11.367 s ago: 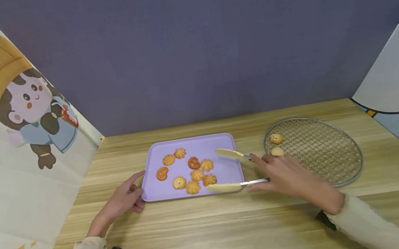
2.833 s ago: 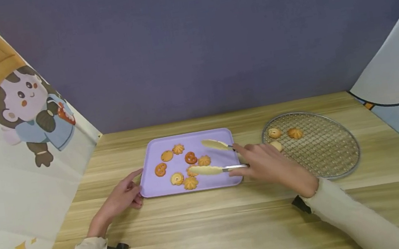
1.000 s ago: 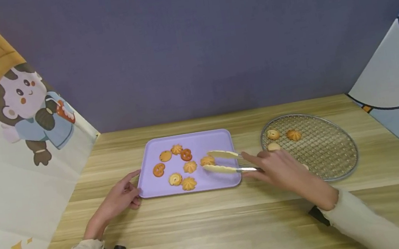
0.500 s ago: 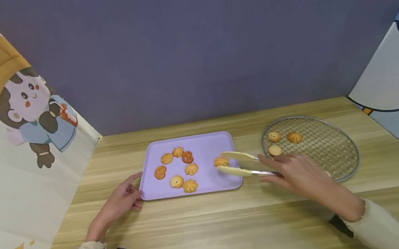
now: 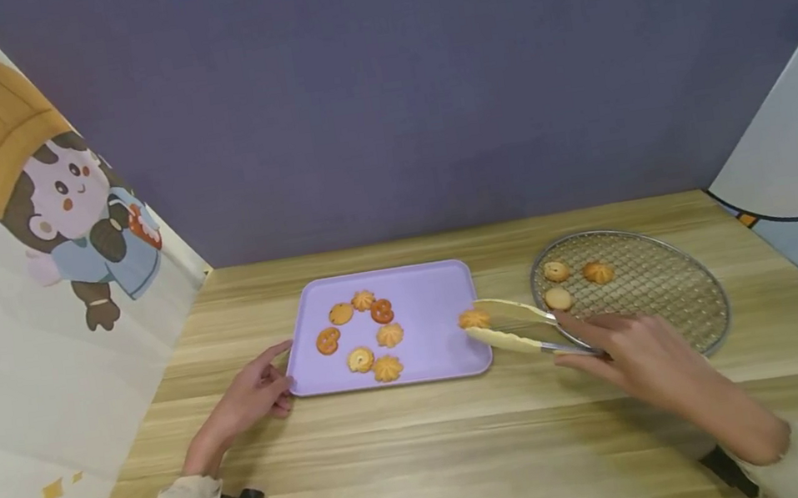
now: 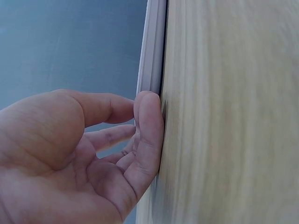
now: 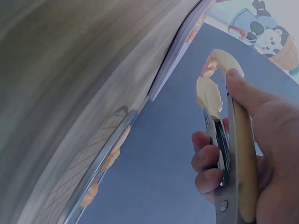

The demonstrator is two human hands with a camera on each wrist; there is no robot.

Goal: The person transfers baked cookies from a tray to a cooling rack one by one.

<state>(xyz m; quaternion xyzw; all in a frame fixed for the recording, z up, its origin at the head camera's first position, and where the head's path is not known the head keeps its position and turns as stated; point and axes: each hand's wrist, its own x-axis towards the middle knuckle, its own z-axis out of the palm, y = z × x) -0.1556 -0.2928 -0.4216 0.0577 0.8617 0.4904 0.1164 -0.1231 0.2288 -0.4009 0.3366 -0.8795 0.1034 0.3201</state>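
Observation:
My left hand [image 5: 250, 393] pinches the left edge of a lilac tray [image 5: 411, 281]; in the left wrist view its thumb and fingers [image 6: 150, 121] meet at the rim. The right hand [image 5: 647, 351] grips metal tongs [image 5: 513, 342] with cream scalloped tips. Between those tips is a flower-shaped cookie [image 5: 474, 320], above the tray's right edge. The right wrist view shows the cookie [image 7: 209, 67] pinched and lifted clear of the tray. On the tray's left half lie several cookies, among them a pretzel [image 5: 329, 341], a ring cookie [image 5: 361, 360] and a flower cookie [image 5: 388, 368].
A round wire rack [image 5: 646, 284] lies right of the tray, partly under the right hand. Three cookies sit at its left side: a ring [image 5: 557, 271], a flower [image 5: 598, 272] and a plain round [image 5: 559, 299]. A dark wall [image 5: 423, 86] backs the wooden table [image 5: 427, 464].
The tongs have closed round a flower cookie and carried it right across the tray. Earlier, another flower cookie appeared on the rack. The left hand has stayed at the tray edge.

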